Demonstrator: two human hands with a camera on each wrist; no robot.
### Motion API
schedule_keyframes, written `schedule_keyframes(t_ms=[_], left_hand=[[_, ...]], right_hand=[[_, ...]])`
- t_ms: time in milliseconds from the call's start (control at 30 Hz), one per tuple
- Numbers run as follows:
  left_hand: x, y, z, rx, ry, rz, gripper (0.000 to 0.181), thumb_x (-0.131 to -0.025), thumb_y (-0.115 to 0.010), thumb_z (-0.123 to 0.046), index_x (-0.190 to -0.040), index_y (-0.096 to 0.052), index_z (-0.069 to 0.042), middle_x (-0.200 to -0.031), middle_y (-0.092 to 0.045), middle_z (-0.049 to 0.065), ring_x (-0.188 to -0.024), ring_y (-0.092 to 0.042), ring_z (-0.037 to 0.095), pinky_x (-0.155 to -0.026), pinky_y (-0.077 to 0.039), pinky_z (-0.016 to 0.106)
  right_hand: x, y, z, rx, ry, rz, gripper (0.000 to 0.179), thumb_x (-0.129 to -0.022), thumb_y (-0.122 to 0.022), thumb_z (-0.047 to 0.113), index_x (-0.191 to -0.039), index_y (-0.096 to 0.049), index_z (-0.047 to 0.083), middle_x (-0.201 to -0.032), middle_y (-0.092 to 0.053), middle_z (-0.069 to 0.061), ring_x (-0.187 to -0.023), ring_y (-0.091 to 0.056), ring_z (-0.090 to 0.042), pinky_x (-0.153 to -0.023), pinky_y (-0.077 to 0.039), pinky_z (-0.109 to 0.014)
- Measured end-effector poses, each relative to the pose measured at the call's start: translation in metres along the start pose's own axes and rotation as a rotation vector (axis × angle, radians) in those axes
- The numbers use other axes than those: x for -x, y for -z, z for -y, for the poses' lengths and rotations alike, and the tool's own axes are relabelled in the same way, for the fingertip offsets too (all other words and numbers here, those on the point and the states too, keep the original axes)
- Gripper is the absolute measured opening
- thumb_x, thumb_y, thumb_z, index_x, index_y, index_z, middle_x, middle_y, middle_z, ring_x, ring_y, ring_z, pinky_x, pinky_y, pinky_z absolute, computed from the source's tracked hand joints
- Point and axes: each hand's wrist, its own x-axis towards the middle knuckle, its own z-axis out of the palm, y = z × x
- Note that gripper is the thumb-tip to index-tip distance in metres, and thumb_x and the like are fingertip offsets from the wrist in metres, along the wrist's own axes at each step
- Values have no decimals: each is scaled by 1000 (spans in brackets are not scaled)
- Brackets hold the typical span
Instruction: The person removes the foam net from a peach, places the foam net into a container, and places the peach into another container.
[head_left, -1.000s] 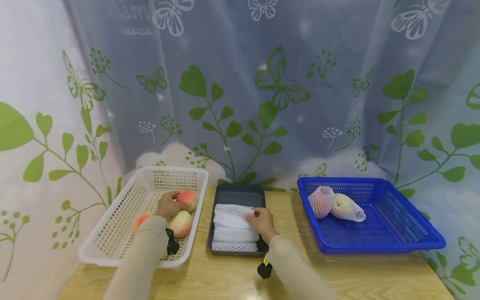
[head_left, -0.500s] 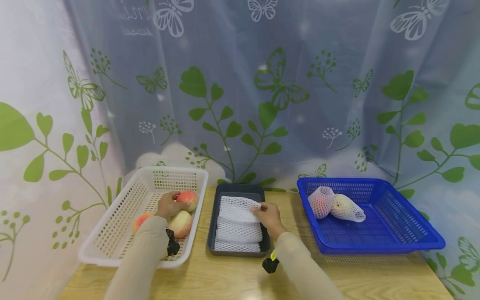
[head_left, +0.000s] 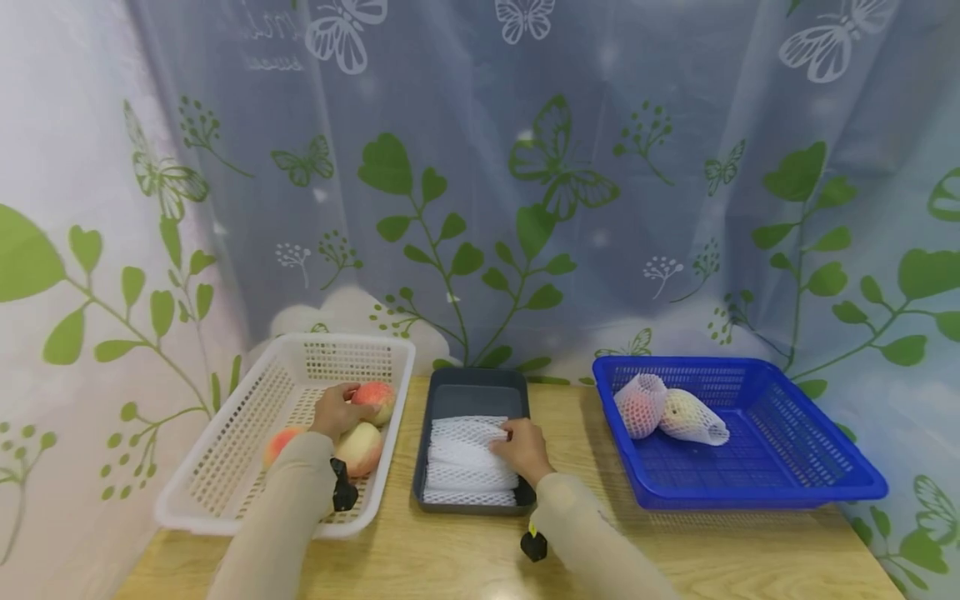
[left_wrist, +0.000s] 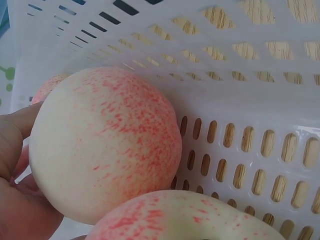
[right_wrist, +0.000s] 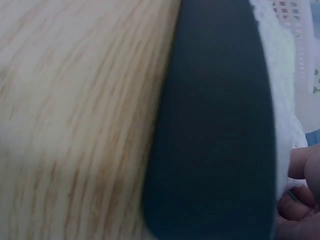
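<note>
In the head view, my left hand [head_left: 337,413] grips a red peach [head_left: 377,398] inside the white basket [head_left: 403,392]. A paler peach [head_left: 362,450] lies just nearer, and another peach [head_left: 281,443] shows left of the forearm. The left wrist view has a large pale peach [left_wrist: 105,145] in front, partly covering the hand [left_wrist: 20,175]. My right hand [head_left: 522,448] pinches the right edge of a white foam net sleeve [head_left: 465,442], on a stack of such sleeves in the dark grey tray [head_left: 480,392]. The right wrist view mostly catches the tray's side [right_wrist: 215,125].
To the right stands a blue basket [head_left: 772,450] with two net-wrapped fruits, one reddish [head_left: 641,407] and one pale [head_left: 690,417]. All three containers sit on a wooden table [head_left: 450,558]. A patterned curtain [head_left: 465,167] hangs behind.
My right hand drew the top net sleeve up and to the right, then came back down and left with it over the stack. The left hand keeps its place on the peach.
</note>
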Motion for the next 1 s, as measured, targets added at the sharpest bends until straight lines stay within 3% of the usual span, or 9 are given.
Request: schedule_keyframes(t_ms=[67, 167, 233, 367, 433, 500, 600, 800, 1000], left_hand=[[0, 0, 1, 0, -5, -2, 64, -81, -75, -17, -135, -48, 6, -134, -49, 30, -122, -44, 47, -100, -42, 52], [0, 0, 1, 3, -10, -3, 64, -81, -75, -17, -135, -48, 6, -134, -49, 31, -122, -45, 47, -99, -42, 52], [0, 1, 0, 9, -9, -1, 65, -81, -75, -17, -135, -48, 6, -134, -49, 31, -122, -45, 47, -98, -43, 52], [1, 2, -1, 20, 0, 3, 65, -81, -75, -16, -135, -48, 6, -134, -49, 30, -122, -45, 47, -98, -43, 51], [1, 3, -1, 23, 3, 7, 64, -81, -75, -15, -135, -48, 7, -134, -49, 31, -122, -45, 47, -98, -43, 51], [0, 5, 0, 27, 2, 12, 64, -81, -74, -14, -136, -48, 7, -134, -49, 31, -122, -45, 47, -99, -43, 51], [0, 7, 0, 42, -4, 20, 65, -81, -73, -12, -137, -46, 7, -135, -47, 32, -123, -44, 48, -99, -43, 51], [2, 12, -2, 22, -36, -18, 64, -82, -71, -13, -137, -46, 6, -135, -47, 32, -121, -46, 49, -98, -43, 53], [4, 17, -14, -10, -124, -51, 60, -85, -69, -16, -136, -47, 7, -135, -48, 31, -118, -50, 46, -98, -43, 54]], right_hand=[[0, -1, 1, 0, 2, 10, 37, -78, -73, 0, -58, -43, 8, -51, -27, 5, -47, -24, -10, -46, -21, -24], [1, 0, 3, 0, -7, 7, 23, -79, -72, 0, -64, -55, 3, -53, -36, 2, -48, -27, -11, -47, -25, -24], [2, 2, 4, -3, -13, 3, 7, -80, -72, 1, -80, -67, -4, -58, -47, -3, -51, -33, -12, -49, -30, -25], [3, 5, 6, -11, -21, -3, 31, -81, -71, 3, -109, -67, -9, -69, -58, -10, -57, -40, -15, -52, -36, -28], [3, 6, 7, -10, -15, -6, 36, -82, -72, 5, -115, -65, -8, -82, -64, -15, -67, -54, -22, -60, -46, -33], [2, 8, 9, -17, -18, 5, 38, -84, -72, 7, -118, -63, -6, -102, -66, -20, -89, -62, -32, -75, -53, -42], [1, 11, 11, -25, -29, 30, 43, -86, -72, 11, -124, -60, -4, -126, -58, -24, -119, -52, -41, -96, -46, -52], [0, 20, 13, -60, -13, 72, 46, -88, -69, 15, -129, -56, -4, -130, -56, -23, -119, -52, -40, -95, -46, -50], [-4, 33, 18, -66, 38, 62, 46, -89, -69, 17, -128, -56, -4, -126, -59, -22, -115, -55, -38, -94, -47, -50]])
